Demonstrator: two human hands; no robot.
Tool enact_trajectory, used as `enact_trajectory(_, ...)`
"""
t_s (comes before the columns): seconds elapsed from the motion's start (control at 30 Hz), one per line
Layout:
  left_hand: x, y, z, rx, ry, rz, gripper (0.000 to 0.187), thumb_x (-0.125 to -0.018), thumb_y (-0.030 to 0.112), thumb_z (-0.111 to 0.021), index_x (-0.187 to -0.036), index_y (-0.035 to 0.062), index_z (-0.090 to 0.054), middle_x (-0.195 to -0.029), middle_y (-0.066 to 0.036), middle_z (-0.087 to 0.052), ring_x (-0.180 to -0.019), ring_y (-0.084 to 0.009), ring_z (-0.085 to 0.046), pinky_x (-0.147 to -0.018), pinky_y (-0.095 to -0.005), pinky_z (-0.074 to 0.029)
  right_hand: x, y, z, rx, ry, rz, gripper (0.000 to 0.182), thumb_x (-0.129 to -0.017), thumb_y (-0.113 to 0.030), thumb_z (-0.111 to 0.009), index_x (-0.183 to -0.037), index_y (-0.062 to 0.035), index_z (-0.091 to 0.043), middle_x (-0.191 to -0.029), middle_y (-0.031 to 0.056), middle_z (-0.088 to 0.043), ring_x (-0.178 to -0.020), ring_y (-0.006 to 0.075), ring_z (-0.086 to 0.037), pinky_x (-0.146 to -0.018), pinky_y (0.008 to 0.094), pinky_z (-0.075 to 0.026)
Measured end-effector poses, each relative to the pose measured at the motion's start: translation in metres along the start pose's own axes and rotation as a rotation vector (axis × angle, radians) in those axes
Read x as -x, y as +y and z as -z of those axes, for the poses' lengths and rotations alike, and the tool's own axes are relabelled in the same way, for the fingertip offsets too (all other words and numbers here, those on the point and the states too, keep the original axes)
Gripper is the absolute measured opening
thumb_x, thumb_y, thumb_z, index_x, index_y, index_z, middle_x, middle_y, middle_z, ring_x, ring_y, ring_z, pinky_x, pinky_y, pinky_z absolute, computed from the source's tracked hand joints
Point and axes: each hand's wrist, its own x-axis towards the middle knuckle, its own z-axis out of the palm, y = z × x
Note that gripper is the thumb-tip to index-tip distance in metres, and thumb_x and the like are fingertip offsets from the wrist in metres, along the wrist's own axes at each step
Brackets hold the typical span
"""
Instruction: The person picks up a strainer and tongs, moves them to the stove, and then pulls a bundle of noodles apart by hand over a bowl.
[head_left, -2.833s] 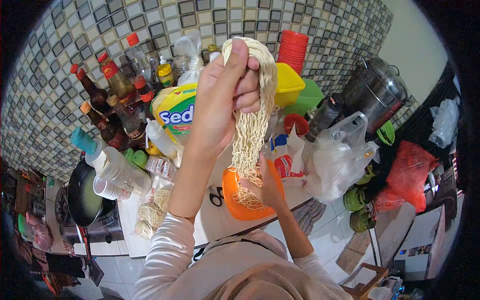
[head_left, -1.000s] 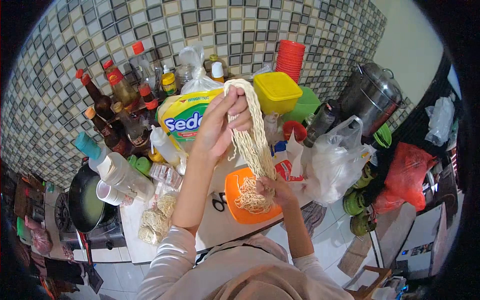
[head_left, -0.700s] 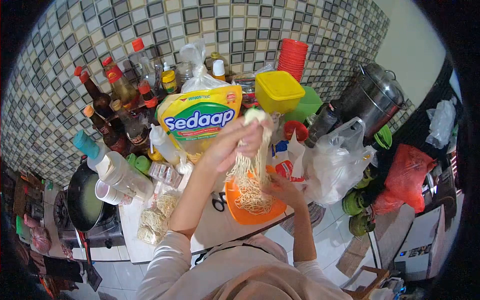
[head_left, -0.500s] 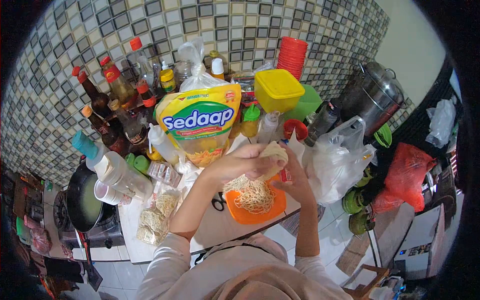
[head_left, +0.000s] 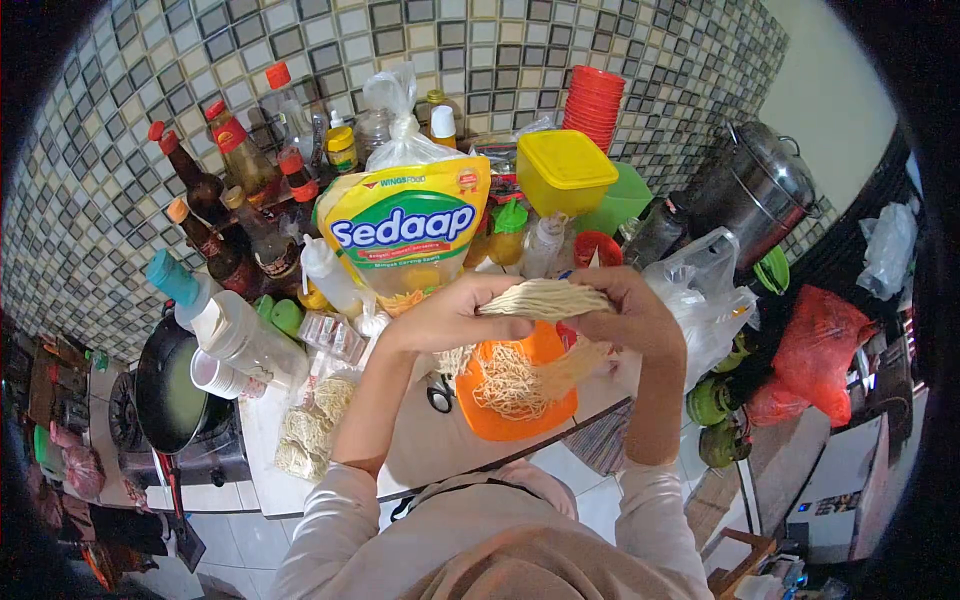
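Note:
Both hands hold a bundle of pale noodles (head_left: 546, 298) in the air over the counter. My left hand (head_left: 455, 318) grips its left end, and my right hand (head_left: 645, 315) has fingers closed round the right end. Below them sits an orange plate (head_left: 490, 428) with a heap of loose noodles (head_left: 505, 385) on it. Other strands show blurred beneath my right hand. Black-handled scissors (head_left: 439, 396) lie left of the plate. Further left rests a clear bag of noodles (head_left: 310, 430).
A Sedaap pouch (head_left: 405, 225) stands behind my left hand, with several sauce bottles (head_left: 190, 185) to its left. A wok (head_left: 175, 395) with pale liquid is on the stove at left. Right are a white plastic bag (head_left: 700, 310), a yellow container (head_left: 562, 180) and a steel pot (head_left: 760, 190).
The noodle bundle has turned from a folded clump to a sideways bundle stretched between both hands. My right hand has risen to take its right end. Some strands below are moving.

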Motion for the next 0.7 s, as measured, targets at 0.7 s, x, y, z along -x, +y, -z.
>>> enact_trajectory(0.7, 0.006, -0.105, -0.056, 0.623, 0.468, 0.177, 0.024, -0.080, 0.026, -0.055, -0.077, 0.0040, -0.046, -0.056, 0.001, -0.040, -0.047, -0.0052, -0.036, -0.041, -0.0188, -0.027, -0.026, -0.029, -0.009, -0.760, 0.139, 0.330, 0.031, -0.071, -0.006, -0.051, -0.100, 0.0028, -0.048, -0.068, -0.0021, -0.048, -0.045, 0.0016, -0.032, -0.039, 0.0160, -0.023)
